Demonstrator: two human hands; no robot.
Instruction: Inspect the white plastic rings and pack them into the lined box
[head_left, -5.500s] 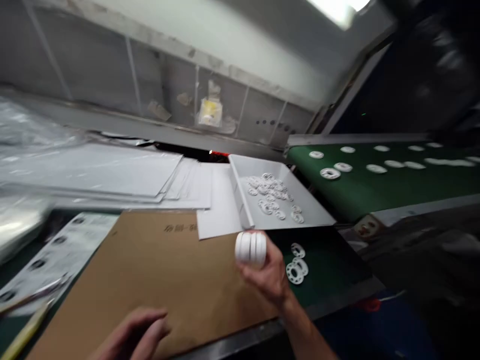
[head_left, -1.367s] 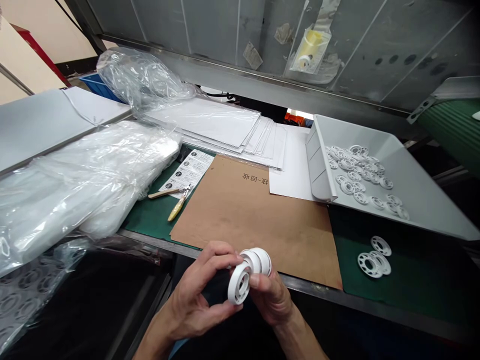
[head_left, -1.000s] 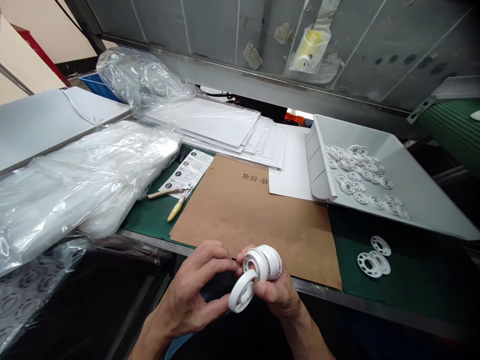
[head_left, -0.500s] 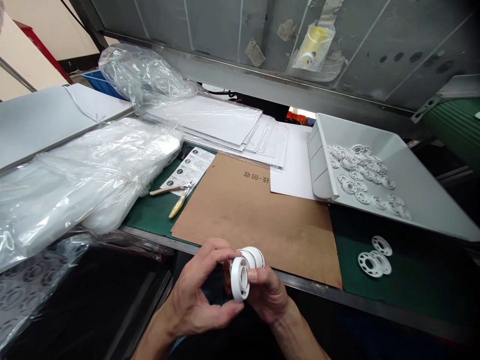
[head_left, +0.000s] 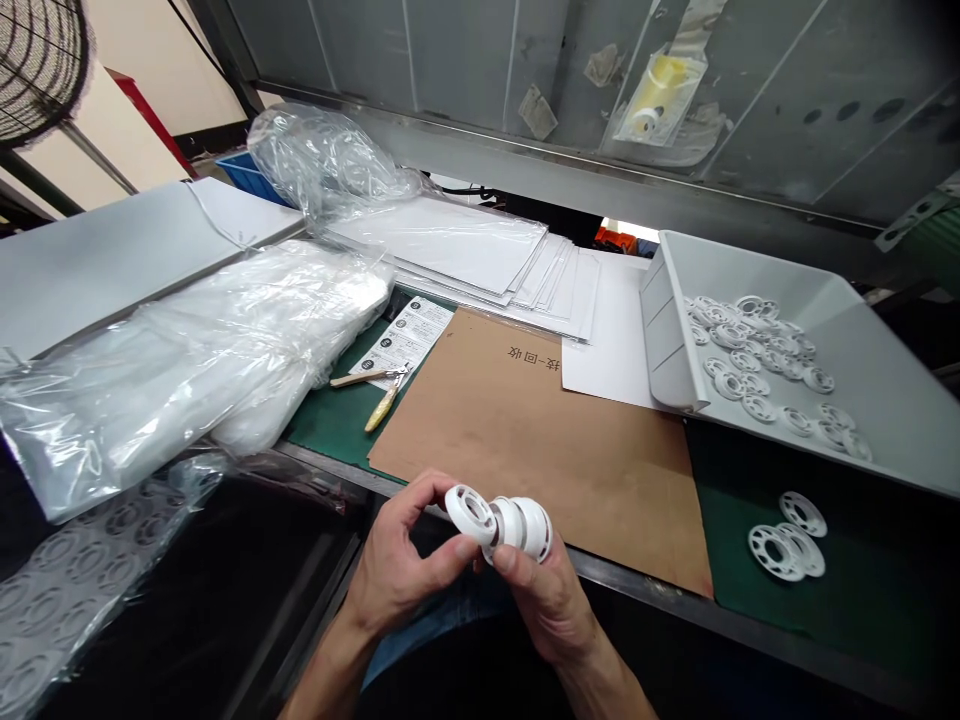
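Observation:
Between the thumb and fingers of my left hand (head_left: 409, 560) is a single white plastic ring (head_left: 471, 514), tilted so that its holed face shows. Several more white rings (head_left: 525, 528) lie face to face in a short row, gripped by my right hand (head_left: 544, 595) with the thumb in front; its other fingers are mostly hidden behind. The single ring is close against the left end of the row; whether they touch I cannot tell. Both hands are over the table's front edge, just before the brown cardboard sheet (head_left: 540, 460).
Several loose rings (head_left: 776, 553) lie on the green mat at right, below a grey bin (head_left: 892, 400) holding many more. Nippers (head_left: 384, 405) rest partly on a printed label sheet (head_left: 420, 325). Clear plastic bags (head_left: 247, 340) and white sheets (head_left: 457, 240) lie at left and back.
My left hand has turned its ring from edge-on to face up and left. The row in my right hand now shows more from the side. The camera view has swung left.

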